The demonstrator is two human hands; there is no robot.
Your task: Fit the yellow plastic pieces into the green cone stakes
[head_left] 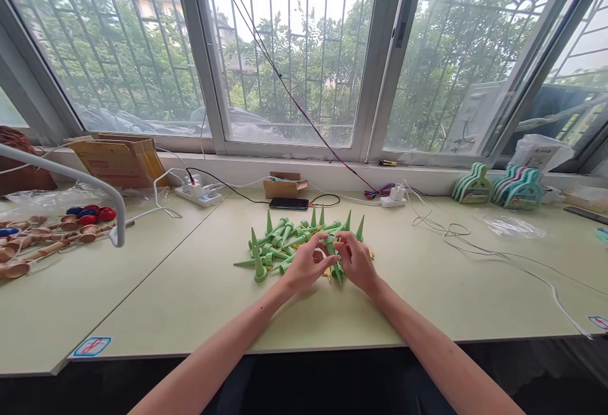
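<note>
Both hands meet at the front of a heap of green plastic cone-shaped spikes with ribbed collars, like plant watering spikes. One green spike (331, 249) is held between them, collar up and point slanting down. My left hand (306, 264) pinches it from the left with thumb and fingers. From the right, my right hand (357, 263) has its curled fingers on the same spike. Around them lie more spikes, some tipped over and others upright, such as the upright spike (258, 263) at the left. Small yellow pieces (327, 274) show partly beneath the hands.
Behind the heap lie a black phone (289, 203) and a small open cardboard box (285, 185). Power strips (198, 194) and loose cables run along the window side. Wooden toys with red and blue balls (90, 214) are at left; pastel hangers (520, 188) stand at right.
</note>
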